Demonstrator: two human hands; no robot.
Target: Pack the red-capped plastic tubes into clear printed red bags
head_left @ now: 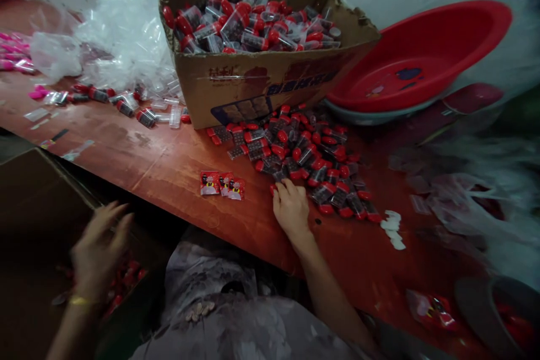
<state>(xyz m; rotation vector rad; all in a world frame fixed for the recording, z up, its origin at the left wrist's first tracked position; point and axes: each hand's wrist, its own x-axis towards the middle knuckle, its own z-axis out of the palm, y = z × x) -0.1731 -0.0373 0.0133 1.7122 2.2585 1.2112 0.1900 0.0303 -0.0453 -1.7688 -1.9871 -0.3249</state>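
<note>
My right hand lies at the near edge of a pile of small clear tubes with red caps and dark contents. Its fingers are curled down over one red-capped tube, mostly hidden beneath them. My left hand, blurred, hangs over an open carton below the table edge. Its fingers are apart and I see nothing held in them. Red items lie in that carton, in shadow. Three small red printed packets overlap on the table left of my right hand.
A torn cardboard box full of red-capped tubes stands behind the pile. Red basins lean at its right. Clear plastic pieces are heaped left. Plastic bags, white scraps and a grey container are on the right.
</note>
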